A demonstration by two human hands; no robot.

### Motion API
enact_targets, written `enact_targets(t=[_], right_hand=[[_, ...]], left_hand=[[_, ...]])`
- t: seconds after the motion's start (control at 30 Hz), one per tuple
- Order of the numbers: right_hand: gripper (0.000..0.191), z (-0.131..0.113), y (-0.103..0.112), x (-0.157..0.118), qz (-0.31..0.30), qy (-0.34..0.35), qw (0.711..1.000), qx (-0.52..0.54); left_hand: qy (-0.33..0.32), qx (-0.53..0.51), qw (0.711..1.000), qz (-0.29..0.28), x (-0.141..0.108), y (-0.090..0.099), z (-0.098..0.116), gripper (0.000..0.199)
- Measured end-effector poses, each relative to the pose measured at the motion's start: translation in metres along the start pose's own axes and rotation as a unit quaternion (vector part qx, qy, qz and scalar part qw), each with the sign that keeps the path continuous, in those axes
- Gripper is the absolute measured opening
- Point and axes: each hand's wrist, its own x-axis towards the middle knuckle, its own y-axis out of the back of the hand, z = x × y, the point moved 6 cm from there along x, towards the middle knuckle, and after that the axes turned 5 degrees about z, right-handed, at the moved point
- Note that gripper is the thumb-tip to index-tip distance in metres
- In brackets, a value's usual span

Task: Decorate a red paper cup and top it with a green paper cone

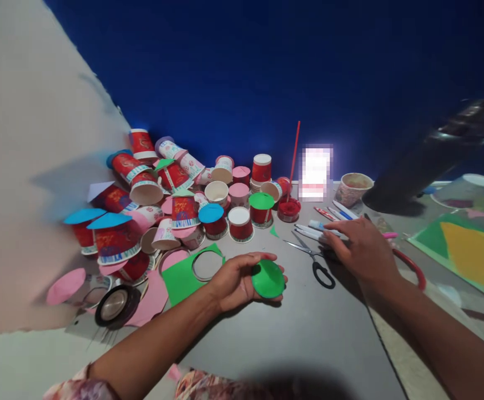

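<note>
My left hand [242, 283] is palm up, with its fingers around a green paper disc [268, 279]. To the right, my right hand [364, 250] reaches over a group of markers [311, 232], its fingertips at a light blue marker cap [317, 224]. Whether it grips that cap is not clear. Between the hands lie scissors [323, 275] with black handles, their blades apart. A green paper sheet [179, 282] with a round hole rests beyond my left forearm. Green-topped [261, 210] and blue-topped [212, 221] cups stand beyond my left hand.
Many decorated paper cups [117, 239] are heaped at the left by the wall. A red pot [288, 210] holds a thin red stick. Further right are a pinkish cup [353, 190], a dark cylinder [417, 166] and a painted sheet [470, 250]. Pink paper [150, 303] lies at the left.
</note>
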Motion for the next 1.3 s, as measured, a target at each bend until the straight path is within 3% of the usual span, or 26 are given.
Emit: enact_targets(t=[0.47,0.87,0.9,0.97,1.03,1.07,1.17,1.3], right_hand=[[0.027,-0.009,-0.007,-0.006,-0.051,-0.048,0.995,0.065],[0.029,-0.012,0.001,0.001,-0.083,-0.157,0.975,0.131],[0.030,-0.008,0.001,0.001,-0.100,-0.232,0.950,0.186],[0.040,-0.006,0.003,0.000,-0.134,-0.354,0.870,0.317],[0.049,-0.009,0.008,0.003,-0.144,-0.423,0.803,0.394],[0.051,-0.011,0.012,0.006,-0.144,-0.438,0.790,0.405],[0.053,-0.021,0.017,0.017,-0.174,-0.432,0.798,0.383],[0.045,-0.046,0.001,0.031,-0.277,-0.316,0.851,0.314]], left_hand=[[-0.011,-0.014,0.999,0.028,0.002,0.001,-0.002,0.035],[-0.006,-0.058,0.996,0.071,0.001,0.009,-0.002,0.033],[-0.003,-0.058,0.996,0.071,0.001,0.010,-0.003,0.033],[0.000,-0.050,0.996,0.072,0.002,0.011,-0.004,0.032],[-0.002,-0.045,0.997,0.070,0.003,0.011,-0.004,0.032],[-0.002,-0.044,0.997,0.068,0.003,0.011,-0.004,0.032],[0.000,-0.049,0.997,0.061,0.003,0.011,-0.005,0.031],[0.002,-0.050,0.997,0.054,0.003,0.011,-0.005,0.032]])
